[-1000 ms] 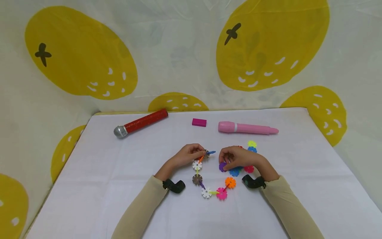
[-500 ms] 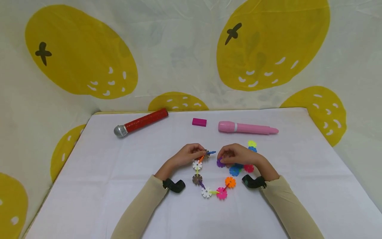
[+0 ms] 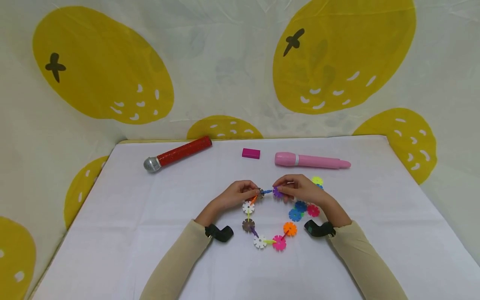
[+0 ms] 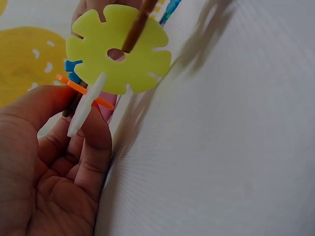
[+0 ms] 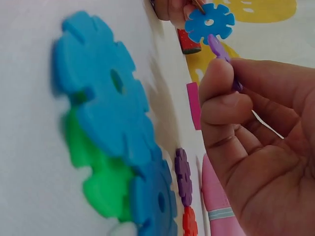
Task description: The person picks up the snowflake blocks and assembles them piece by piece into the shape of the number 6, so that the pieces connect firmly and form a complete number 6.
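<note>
A chain of notched plastic snowflake discs curves over the white cloth, with a pink disc (image 3: 279, 243) and an orange disc (image 3: 290, 228) toward its right end. At its upper end my left hand (image 3: 238, 194) pinches a brown disc (image 3: 261, 193). From this juts a blue disc (image 5: 209, 22), seen edge-on in the head view. My right hand (image 3: 298, 187) pinches a purple disc (image 3: 276, 192) between thumb and finger, its edge right at the blue disc's rim. In the left wrist view, a yellow-green disc (image 4: 118, 49) partly covers the left fingertips.
Loose discs lie below the right hand, among them a light blue disc (image 3: 295, 215), a rose-red disc (image 3: 313, 210) and a green disc (image 5: 98, 182). Farther back are a red microphone (image 3: 178, 154), a magenta block (image 3: 251, 153) and a pink microphone-shaped stick (image 3: 313, 161).
My right hand has lifted the purple disc away from the loose discs, up to the blue disc at the chain's end. The left hand keeps its place and hold.
</note>
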Action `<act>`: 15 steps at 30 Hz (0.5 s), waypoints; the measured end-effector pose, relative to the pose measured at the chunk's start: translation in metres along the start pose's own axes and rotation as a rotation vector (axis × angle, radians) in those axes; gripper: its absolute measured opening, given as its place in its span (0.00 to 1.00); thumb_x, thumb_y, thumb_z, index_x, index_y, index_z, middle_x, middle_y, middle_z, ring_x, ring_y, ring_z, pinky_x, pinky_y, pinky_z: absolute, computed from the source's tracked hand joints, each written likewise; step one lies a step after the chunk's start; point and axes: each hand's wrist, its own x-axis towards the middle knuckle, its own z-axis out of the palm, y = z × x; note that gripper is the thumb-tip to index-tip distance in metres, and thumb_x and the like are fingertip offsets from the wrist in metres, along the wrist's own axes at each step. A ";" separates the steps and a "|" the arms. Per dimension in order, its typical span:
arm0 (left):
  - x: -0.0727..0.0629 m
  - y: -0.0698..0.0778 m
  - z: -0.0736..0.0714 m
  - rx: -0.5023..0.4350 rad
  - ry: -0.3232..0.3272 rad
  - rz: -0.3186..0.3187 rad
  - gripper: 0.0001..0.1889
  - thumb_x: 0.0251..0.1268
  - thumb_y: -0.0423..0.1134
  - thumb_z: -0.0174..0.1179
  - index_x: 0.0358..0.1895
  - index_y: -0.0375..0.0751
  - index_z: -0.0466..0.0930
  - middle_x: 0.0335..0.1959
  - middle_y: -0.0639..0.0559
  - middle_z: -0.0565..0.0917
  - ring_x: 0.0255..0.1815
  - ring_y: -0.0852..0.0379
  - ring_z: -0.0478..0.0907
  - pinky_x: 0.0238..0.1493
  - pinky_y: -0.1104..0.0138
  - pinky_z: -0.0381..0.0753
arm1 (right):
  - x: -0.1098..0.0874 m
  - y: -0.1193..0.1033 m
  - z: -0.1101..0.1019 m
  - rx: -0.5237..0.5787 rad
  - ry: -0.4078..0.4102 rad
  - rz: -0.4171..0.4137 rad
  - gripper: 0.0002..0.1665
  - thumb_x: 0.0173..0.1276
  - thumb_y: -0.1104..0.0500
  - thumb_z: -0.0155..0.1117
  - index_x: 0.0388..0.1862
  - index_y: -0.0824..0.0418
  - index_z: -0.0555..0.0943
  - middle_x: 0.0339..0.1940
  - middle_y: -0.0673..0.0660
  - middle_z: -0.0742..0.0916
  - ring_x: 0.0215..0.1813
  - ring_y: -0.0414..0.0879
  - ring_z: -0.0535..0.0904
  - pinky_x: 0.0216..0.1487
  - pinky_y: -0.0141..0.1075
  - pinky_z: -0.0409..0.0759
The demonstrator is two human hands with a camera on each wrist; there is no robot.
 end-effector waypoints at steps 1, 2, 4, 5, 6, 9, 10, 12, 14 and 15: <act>0.000 0.000 0.000 0.000 -0.002 0.003 0.11 0.72 0.35 0.55 0.48 0.30 0.80 0.32 0.52 0.82 0.31 0.62 0.73 0.36 0.72 0.73 | 0.000 -0.001 0.000 0.005 -0.001 0.000 0.14 0.73 0.61 0.59 0.53 0.67 0.80 0.40 0.61 0.83 0.29 0.51 0.80 0.31 0.32 0.79; 0.000 0.001 0.000 -0.001 -0.002 0.006 0.11 0.72 0.35 0.55 0.48 0.30 0.80 0.32 0.52 0.82 0.31 0.62 0.73 0.36 0.72 0.73 | 0.000 -0.001 0.001 0.008 -0.001 0.000 0.14 0.73 0.61 0.58 0.53 0.67 0.80 0.40 0.60 0.83 0.30 0.51 0.80 0.31 0.32 0.79; 0.000 0.001 0.000 -0.004 0.002 0.011 0.11 0.72 0.35 0.55 0.48 0.30 0.80 0.33 0.52 0.82 0.31 0.62 0.73 0.36 0.72 0.73 | 0.000 -0.001 0.002 0.010 0.006 0.004 0.15 0.73 0.61 0.58 0.53 0.67 0.80 0.40 0.60 0.83 0.30 0.50 0.80 0.32 0.32 0.79; 0.000 0.001 0.001 -0.007 0.005 0.014 0.11 0.72 0.35 0.55 0.48 0.30 0.80 0.33 0.52 0.82 0.30 0.62 0.73 0.36 0.72 0.73 | 0.000 -0.001 0.002 0.008 0.012 0.007 0.15 0.73 0.61 0.58 0.53 0.68 0.80 0.40 0.60 0.83 0.30 0.50 0.80 0.32 0.32 0.79; 0.000 0.000 0.001 -0.008 0.008 0.017 0.11 0.72 0.36 0.56 0.48 0.31 0.80 0.33 0.52 0.82 0.30 0.62 0.73 0.36 0.73 0.73 | 0.000 -0.001 0.002 0.007 0.019 0.012 0.15 0.73 0.61 0.58 0.54 0.68 0.80 0.40 0.60 0.83 0.30 0.50 0.80 0.32 0.32 0.79; 0.000 0.000 0.002 -0.007 0.016 0.028 0.11 0.72 0.37 0.57 0.48 0.32 0.80 0.32 0.51 0.82 0.30 0.62 0.73 0.35 0.72 0.73 | 0.001 -0.001 0.004 0.017 0.044 0.027 0.15 0.73 0.61 0.58 0.54 0.67 0.79 0.40 0.60 0.84 0.31 0.49 0.81 0.33 0.31 0.80; 0.000 -0.001 0.002 -0.004 0.019 0.033 0.11 0.72 0.37 0.57 0.47 0.32 0.80 0.32 0.51 0.82 0.30 0.62 0.73 0.35 0.72 0.73 | 0.001 0.000 0.004 0.029 0.051 0.031 0.15 0.73 0.61 0.59 0.54 0.68 0.79 0.40 0.60 0.84 0.31 0.49 0.81 0.33 0.31 0.80; 0.000 -0.001 0.002 0.000 0.020 0.041 0.10 0.71 0.37 0.58 0.46 0.33 0.81 0.31 0.51 0.82 0.29 0.62 0.73 0.35 0.72 0.73 | 0.002 0.001 0.006 0.059 0.056 0.026 0.15 0.73 0.61 0.59 0.54 0.69 0.79 0.40 0.61 0.84 0.31 0.49 0.82 0.34 0.31 0.81; 0.000 -0.001 0.002 0.004 0.020 0.050 0.10 0.71 0.37 0.58 0.45 0.33 0.81 0.30 0.51 0.82 0.29 0.62 0.73 0.34 0.72 0.73 | 0.003 0.001 0.008 0.079 0.054 0.018 0.16 0.73 0.62 0.59 0.53 0.71 0.79 0.41 0.62 0.84 0.31 0.47 0.82 0.35 0.30 0.81; 0.000 -0.001 0.002 0.009 0.021 0.054 0.09 0.71 0.37 0.58 0.45 0.33 0.81 0.30 0.51 0.82 0.29 0.62 0.73 0.34 0.72 0.73 | 0.003 0.001 0.009 0.090 0.054 0.017 0.15 0.73 0.62 0.59 0.53 0.71 0.79 0.41 0.62 0.84 0.31 0.47 0.82 0.35 0.30 0.81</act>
